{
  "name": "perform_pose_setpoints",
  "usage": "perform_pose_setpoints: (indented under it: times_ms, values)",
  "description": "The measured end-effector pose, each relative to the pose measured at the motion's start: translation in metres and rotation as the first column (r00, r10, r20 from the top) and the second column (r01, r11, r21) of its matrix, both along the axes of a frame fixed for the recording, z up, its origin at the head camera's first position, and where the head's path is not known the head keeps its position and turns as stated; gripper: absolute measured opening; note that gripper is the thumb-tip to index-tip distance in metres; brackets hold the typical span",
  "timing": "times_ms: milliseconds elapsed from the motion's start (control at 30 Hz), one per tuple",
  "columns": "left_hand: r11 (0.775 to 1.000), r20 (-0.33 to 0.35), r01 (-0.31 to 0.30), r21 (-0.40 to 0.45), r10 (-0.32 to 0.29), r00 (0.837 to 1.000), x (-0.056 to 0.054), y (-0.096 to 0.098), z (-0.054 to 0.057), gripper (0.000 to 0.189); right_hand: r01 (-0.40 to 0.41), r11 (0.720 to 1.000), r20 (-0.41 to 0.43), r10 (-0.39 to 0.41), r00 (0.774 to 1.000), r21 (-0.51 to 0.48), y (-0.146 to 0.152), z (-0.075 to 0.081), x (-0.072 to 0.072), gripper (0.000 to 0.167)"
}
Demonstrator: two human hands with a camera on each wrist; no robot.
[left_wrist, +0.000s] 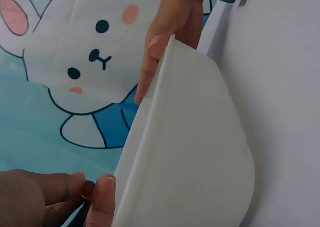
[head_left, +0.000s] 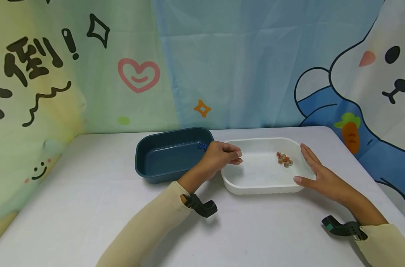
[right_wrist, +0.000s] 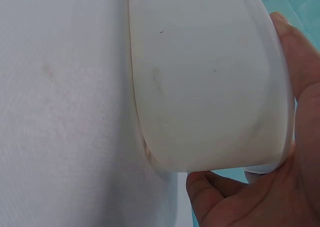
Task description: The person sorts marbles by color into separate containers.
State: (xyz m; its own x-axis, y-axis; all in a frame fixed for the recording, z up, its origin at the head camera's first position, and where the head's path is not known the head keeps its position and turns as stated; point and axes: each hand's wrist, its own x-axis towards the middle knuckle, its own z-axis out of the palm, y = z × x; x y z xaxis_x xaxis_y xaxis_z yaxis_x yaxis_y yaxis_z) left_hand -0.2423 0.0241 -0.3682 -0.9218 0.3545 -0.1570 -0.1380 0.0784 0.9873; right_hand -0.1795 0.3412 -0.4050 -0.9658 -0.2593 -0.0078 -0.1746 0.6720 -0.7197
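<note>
My left hand (head_left: pixel 220 155) is over the left rim of a white tray (head_left: pixel 252 181). Its thumb and fingertips pinch a small reddish glass bead (left_wrist: pixel 88 190), which the left wrist view shows between them. Several orange-red glass beads (head_left: pixel 284 159) lie in the tray's right half. At the tray's right front corner rests my right hand (head_left: pixel 326 181), fingers extended along the right side and thumb at the front rim. In the right wrist view that hand (right_wrist: pixel 280 187) spans the tray's outer end.
Left of the tray stands a dark teal basin (head_left: pixel 169 157). Several blue beads (head_left: pixel 202 145) sit in its right end, partly hidden by my left hand. Both containers are on a white-covered table (head_left: pixel 89 193), with a printed cloth (head_left: pixel 229 74) hanging behind it.
</note>
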Motion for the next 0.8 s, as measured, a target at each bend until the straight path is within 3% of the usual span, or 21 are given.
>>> perform_pose_setpoints:
  times_ms: [300, 800]
  values:
    - [0.999, -0.031, 0.000, 0.035, 0.001, 1.000, -0.0054, 0.0055, -0.0018, 0.025, 0.006, 1.000, -0.005, -0.006, 1.000, 0.009, 0.0007, -0.0006, -0.0002, 0.101]
    - [0.999, -0.138, -0.013, -0.048, 0.006, 0.990, -0.0041, 0.0038, -0.0073, 0.019, 0.000, 1.000, 0.001, 0.000, 1.000, -0.011, 0.0014, -0.0019, -0.0007, 0.100]
